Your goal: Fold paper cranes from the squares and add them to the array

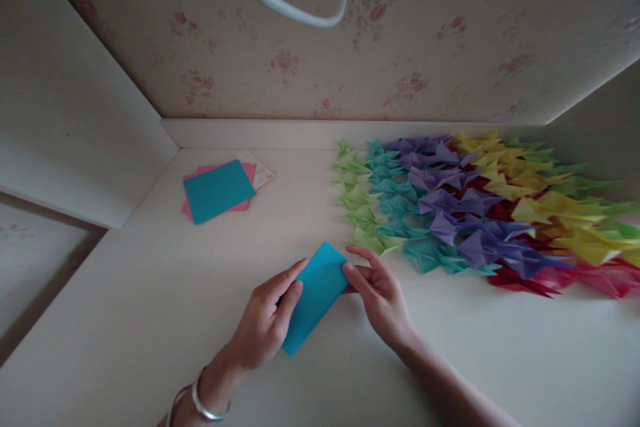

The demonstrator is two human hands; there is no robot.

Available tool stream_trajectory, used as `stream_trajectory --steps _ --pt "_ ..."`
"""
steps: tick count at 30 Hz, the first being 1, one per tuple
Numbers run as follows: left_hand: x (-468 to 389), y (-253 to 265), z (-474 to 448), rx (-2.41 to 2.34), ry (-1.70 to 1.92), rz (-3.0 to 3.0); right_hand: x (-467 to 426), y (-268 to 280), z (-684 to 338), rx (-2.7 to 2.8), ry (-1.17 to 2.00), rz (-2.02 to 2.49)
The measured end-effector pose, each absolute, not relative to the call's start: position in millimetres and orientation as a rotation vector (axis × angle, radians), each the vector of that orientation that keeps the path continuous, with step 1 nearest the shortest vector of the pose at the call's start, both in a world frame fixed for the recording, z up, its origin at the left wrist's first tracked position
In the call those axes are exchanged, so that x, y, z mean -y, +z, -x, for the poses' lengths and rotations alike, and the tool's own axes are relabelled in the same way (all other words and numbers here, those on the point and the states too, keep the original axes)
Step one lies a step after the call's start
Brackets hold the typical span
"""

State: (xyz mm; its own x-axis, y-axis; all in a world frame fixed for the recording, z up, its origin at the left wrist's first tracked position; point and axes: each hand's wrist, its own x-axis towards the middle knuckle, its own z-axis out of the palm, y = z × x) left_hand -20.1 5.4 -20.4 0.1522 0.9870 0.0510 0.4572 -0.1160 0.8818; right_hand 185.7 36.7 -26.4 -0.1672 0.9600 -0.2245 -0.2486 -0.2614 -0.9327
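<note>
A bright blue rectangle of folded paper is held at a slant above the white desk, in the lower middle of the head view. My left hand grips its left edge, thumb on the front face and the other fingers behind. On the opposite side, my right hand pinches the edge near the upper right corner between thumb and fingers, with the index finger raised. The fingers behind the paper are partly hidden. Two silver bangles circle my left wrist.
Rows of folded paper cranes in several colours cover the right side of the desk. At the back left lies a stack of paper, a teal sheet on top of pink. A white cable hangs before the flowered wall.
</note>
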Motion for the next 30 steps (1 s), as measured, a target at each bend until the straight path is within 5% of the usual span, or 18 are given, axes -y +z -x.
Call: stream_trajectory --steps 15,30 --pt "-4.3 -22.5 18.9 -1.445 0.913 -1.677 -38.4 -22.3 -181.6 0.913 1.824 1.115" --pt "-4.4 -17.9 15.7 -1.422 0.937 -1.766 -34.2 -29.4 -182.4 1.190 1.488 1.261"
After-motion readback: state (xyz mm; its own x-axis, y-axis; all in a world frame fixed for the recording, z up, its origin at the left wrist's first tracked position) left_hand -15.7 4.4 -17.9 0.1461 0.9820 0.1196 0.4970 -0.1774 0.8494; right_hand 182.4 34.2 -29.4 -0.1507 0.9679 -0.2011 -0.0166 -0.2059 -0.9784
